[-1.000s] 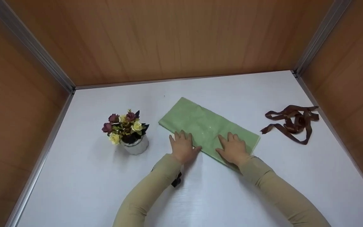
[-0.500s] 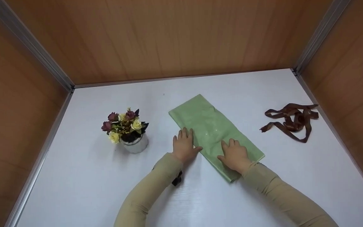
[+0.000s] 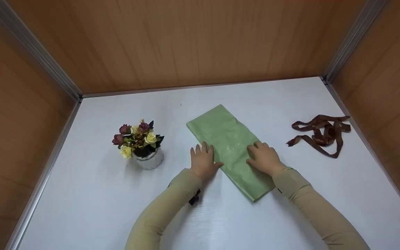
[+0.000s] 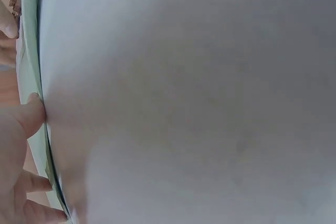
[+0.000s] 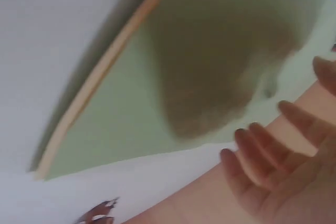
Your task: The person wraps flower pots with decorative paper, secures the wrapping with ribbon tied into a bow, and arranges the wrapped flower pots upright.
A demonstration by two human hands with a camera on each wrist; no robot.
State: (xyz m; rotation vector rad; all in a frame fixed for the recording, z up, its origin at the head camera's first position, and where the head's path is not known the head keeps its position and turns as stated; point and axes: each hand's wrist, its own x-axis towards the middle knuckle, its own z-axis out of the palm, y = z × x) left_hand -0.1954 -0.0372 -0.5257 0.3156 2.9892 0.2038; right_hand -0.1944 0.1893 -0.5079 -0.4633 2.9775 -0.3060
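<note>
A folded green sheet, like wrapping paper, lies slantwise on the white table. My left hand rests at its near left edge with fingers spread; in the left wrist view the thumb and fingers of that hand touch the edge. Over the sheet's right side is my right hand, its fingers slightly bent. From the right wrist, this hand looks loose, with nothing between its fingers; contact with the sheet cannot be told. The right sleeve hides the sheet's near right corner.
A white pot of artificial flowers stands left of the sheet. On the right lies a tangled brown ribbon. Wooden panels border the table at the back and both sides.
The sheet turned clockwise early on, then stayed put. My right hand has since shifted right and slightly away from me across it. The left hand has hardly moved.
</note>
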